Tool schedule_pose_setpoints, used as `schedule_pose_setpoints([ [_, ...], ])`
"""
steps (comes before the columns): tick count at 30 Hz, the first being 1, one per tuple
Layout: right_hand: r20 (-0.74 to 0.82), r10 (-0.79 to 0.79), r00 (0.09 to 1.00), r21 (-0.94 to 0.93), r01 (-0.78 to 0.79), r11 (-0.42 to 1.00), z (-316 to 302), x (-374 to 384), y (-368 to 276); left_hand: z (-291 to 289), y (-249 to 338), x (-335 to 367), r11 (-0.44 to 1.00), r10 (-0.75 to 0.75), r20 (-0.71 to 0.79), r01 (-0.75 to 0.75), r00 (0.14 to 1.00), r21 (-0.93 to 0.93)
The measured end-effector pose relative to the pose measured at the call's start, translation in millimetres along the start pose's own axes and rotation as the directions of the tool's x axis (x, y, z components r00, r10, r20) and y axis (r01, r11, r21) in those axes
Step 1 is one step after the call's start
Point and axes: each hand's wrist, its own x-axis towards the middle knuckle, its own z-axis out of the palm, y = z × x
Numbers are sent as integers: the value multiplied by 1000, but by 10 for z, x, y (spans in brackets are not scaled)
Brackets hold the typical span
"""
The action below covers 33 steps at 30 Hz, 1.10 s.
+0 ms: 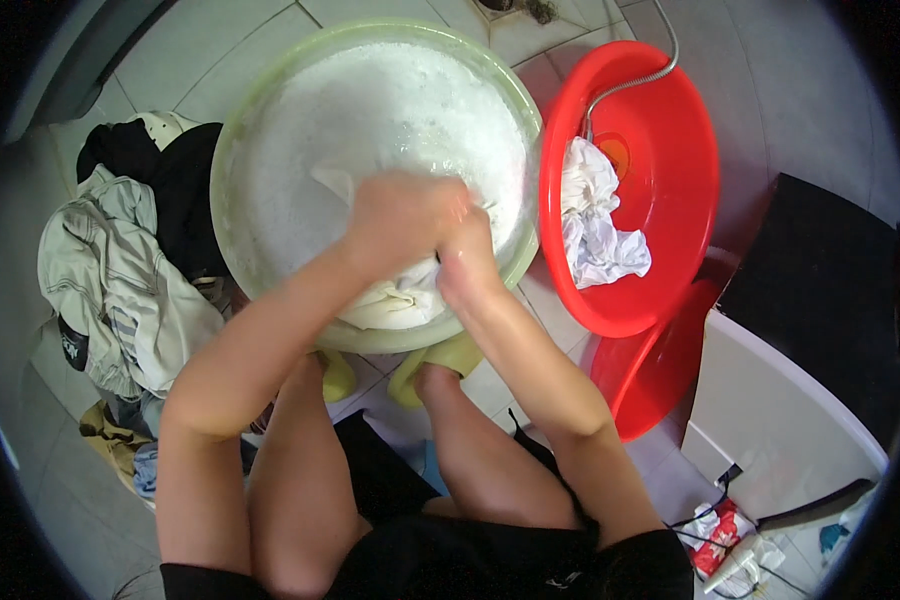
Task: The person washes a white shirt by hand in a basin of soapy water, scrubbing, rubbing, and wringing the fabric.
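A wide pale green tub (233, 255) full of white suds (310, 110) stands in front of me. Over its near half my left hand (395, 212) and my right hand (465, 240) are pressed together, both closed on a wet cream-coloured cloth (400, 302). One part of the cloth hangs below the hands against the tub's near rim, and a small end pokes out beside my left fist. Motion smears the left hand, and its fingers are partly hidden. How the fingers wrap the cloth is hard to make out.
Right of the tub stands a red basin (675, 190) with white wet cloths (598, 225) and a metal shower hose (630, 85). Another red basin (660, 370) is partly under it. A clothes pile (130, 260) lies left on the tiles. A white and black appliance (770, 400) stands far right.
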Motion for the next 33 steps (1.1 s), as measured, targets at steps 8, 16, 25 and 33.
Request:
schedule_pose_setpoints([
  [8,50,21,999,-231,-9,973,-91,-71,-152,45,483,-61,994,-55,-133,41,990,-102],
  [16,-30,-69,997,-215,61,975,84,-158,-39,-65,-124,92,867,-479,139,492,867,-75],
  [25,-84,-151,985,-4,151,988,39,-60,133,13,55,-31,998,-56,-72,54,996,-36],
  [33,214,-191,958,-332,255,908,-143,62,-60,25,407,-75,969,-235,-36,231,971,-89],
])
